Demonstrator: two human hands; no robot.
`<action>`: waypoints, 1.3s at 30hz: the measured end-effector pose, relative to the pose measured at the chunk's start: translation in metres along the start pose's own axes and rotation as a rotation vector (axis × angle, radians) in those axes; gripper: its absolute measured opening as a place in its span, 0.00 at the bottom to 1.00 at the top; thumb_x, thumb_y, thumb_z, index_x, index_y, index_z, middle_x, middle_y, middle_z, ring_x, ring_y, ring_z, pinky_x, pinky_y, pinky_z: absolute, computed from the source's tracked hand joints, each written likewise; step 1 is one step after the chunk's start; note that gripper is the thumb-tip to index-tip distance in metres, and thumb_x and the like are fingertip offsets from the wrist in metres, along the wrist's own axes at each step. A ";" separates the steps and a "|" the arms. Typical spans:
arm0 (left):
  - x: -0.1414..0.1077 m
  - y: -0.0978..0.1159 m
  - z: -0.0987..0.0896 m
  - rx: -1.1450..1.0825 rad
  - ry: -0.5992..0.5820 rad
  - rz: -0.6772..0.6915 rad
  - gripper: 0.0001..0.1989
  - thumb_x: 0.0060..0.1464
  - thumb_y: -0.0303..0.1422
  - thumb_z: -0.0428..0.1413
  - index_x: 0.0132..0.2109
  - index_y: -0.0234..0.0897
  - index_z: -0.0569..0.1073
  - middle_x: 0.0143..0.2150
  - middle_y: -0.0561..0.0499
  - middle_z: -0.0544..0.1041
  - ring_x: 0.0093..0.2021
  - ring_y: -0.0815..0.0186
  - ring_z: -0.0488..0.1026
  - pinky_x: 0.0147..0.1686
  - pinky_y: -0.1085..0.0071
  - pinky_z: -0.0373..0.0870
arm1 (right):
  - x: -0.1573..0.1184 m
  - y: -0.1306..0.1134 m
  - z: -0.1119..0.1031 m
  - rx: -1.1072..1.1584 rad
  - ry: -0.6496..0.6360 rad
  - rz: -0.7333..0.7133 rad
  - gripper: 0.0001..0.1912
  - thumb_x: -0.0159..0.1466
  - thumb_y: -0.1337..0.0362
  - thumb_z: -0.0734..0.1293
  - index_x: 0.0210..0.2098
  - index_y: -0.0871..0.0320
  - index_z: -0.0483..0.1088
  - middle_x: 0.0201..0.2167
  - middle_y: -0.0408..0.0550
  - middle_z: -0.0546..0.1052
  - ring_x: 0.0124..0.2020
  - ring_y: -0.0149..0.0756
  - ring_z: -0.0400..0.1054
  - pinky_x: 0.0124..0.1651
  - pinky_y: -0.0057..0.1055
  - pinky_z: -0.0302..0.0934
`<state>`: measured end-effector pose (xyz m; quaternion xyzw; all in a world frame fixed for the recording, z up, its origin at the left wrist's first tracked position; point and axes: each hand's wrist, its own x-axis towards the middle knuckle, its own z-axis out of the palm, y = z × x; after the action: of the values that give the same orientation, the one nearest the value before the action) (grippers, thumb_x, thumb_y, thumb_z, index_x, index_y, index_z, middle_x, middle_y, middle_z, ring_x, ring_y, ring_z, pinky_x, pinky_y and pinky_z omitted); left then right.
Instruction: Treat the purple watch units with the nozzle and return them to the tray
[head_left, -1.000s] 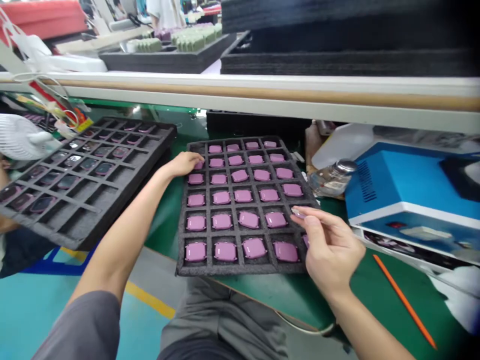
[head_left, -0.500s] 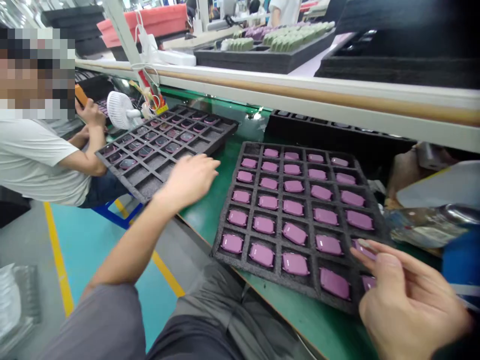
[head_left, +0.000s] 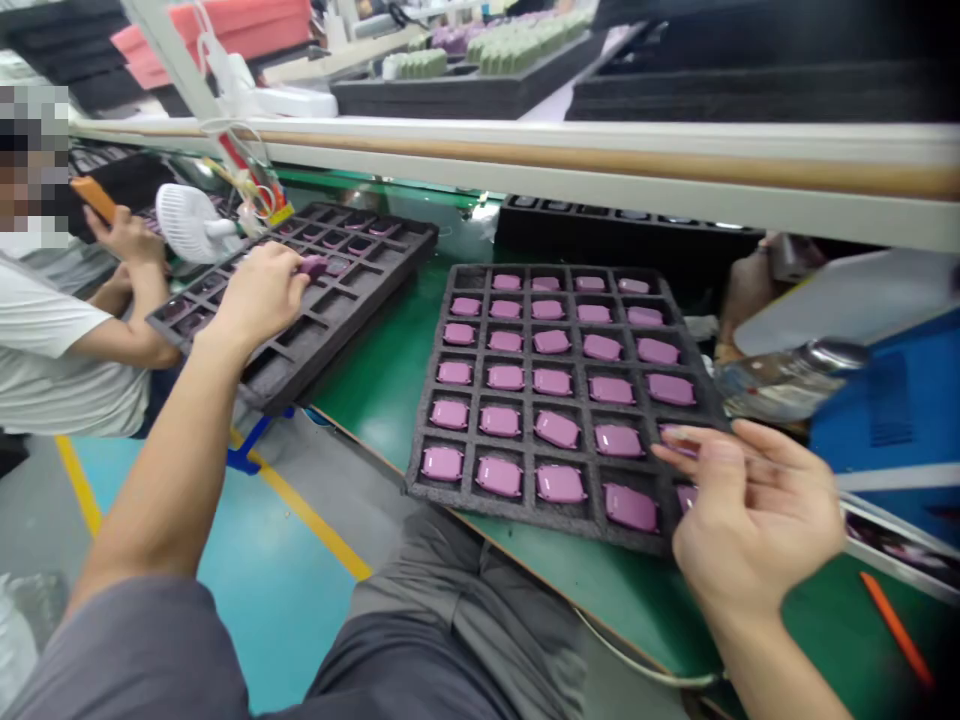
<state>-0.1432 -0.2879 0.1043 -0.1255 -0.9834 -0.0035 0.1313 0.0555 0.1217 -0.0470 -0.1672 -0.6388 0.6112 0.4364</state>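
My left hand [head_left: 262, 288] reaches over the left black foam tray [head_left: 352, 318], its fingers pinched on a purple watch case [head_left: 313, 265] held tilted above the cells. Other pieces in that tray show dark glassy faces and purple edges. On the right, a second black foam tray [head_left: 517, 510] carries rows of purple watch cases [head_left: 561, 483], smooth backs up. My right hand [head_left: 757, 510] is at this tray's right side, thumb and fingers closed on a purple case that the fingers mostly cover.
A white fan [head_left: 187, 222] stands behind the left tray, beside a co-worker's hand [head_left: 135, 240] with an orange object [head_left: 94, 198]. To the right are a metal-capped bottle [head_left: 795, 380] and an orange stick [head_left: 896, 628]. A shelf rail [head_left: 525, 180] crosses above the green table [head_left: 382, 400].
My left hand has moved left and away from me, from between the trays onto the left tray, and taken a purple case. The right hand stays at its tray. The view has shifted.
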 end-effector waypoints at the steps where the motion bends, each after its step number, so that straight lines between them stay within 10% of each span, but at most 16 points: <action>1: -0.006 0.023 -0.001 -0.059 0.087 0.007 0.20 0.64 0.37 0.47 0.56 0.35 0.75 0.59 0.40 0.75 0.62 0.50 0.68 0.64 0.54 0.60 | 0.001 0.000 0.000 0.015 -0.007 -0.011 0.20 0.60 0.52 0.75 0.45 0.56 0.71 0.30 0.46 0.80 0.29 0.40 0.79 0.33 0.42 0.80; 6: -0.022 0.179 0.030 -0.691 0.105 0.260 0.15 0.63 0.35 0.52 0.52 0.38 0.79 0.50 0.47 0.82 0.51 0.56 0.77 0.56 0.61 0.69 | 0.006 -0.002 0.003 0.041 0.015 -0.011 0.14 0.67 0.54 0.69 0.43 0.58 0.70 0.33 0.45 0.80 0.34 0.34 0.79 0.37 0.35 0.79; 12: -0.033 0.306 0.086 -1.417 -0.428 0.277 0.13 0.56 0.37 0.62 0.45 0.35 0.81 0.40 0.46 0.84 0.39 0.60 0.80 0.40 0.67 0.77 | 0.019 0.003 0.002 0.046 0.030 -0.083 0.10 0.69 0.55 0.67 0.42 0.55 0.74 0.42 0.49 0.81 0.42 0.37 0.80 0.49 0.39 0.78; 18: -0.037 0.316 0.095 -1.522 -0.556 0.106 0.15 0.48 0.39 0.68 0.41 0.34 0.80 0.34 0.48 0.82 0.33 0.64 0.78 0.34 0.69 0.78 | 0.023 0.006 -0.001 0.047 -0.057 -0.067 0.10 0.70 0.57 0.67 0.44 0.55 0.76 0.43 0.50 0.83 0.45 0.38 0.80 0.52 0.40 0.77; 25: -0.040 0.319 0.097 -1.366 -0.531 0.289 0.23 0.49 0.29 0.65 0.54 0.39 0.76 0.36 0.52 0.81 0.28 0.70 0.73 0.25 0.75 0.69 | 0.019 0.000 -0.001 0.086 -0.140 -0.138 0.06 0.69 0.62 0.67 0.43 0.55 0.76 0.43 0.50 0.83 0.46 0.40 0.80 0.52 0.41 0.78; 30: -0.036 0.318 0.097 -1.591 -0.560 0.077 0.15 0.47 0.30 0.67 0.41 0.37 0.72 0.38 0.51 0.81 0.37 0.65 0.80 0.38 0.70 0.77 | 0.018 0.003 -0.001 0.040 -0.071 -0.130 0.06 0.70 0.61 0.67 0.43 0.54 0.75 0.43 0.49 0.83 0.46 0.40 0.80 0.52 0.43 0.78; 39: -0.041 0.318 0.099 -1.654 -0.552 0.057 0.22 0.50 0.35 0.67 0.52 0.35 0.78 0.50 0.44 0.83 0.46 0.58 0.81 0.45 0.65 0.81 | 0.019 0.003 0.000 0.052 -0.090 -0.090 0.07 0.69 0.61 0.68 0.43 0.55 0.76 0.42 0.49 0.83 0.44 0.39 0.80 0.50 0.42 0.78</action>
<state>-0.0514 0.0135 -0.0101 -0.2015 -0.6584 -0.6826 -0.2449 0.0436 0.1366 -0.0434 -0.0993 -0.6485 0.6142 0.4386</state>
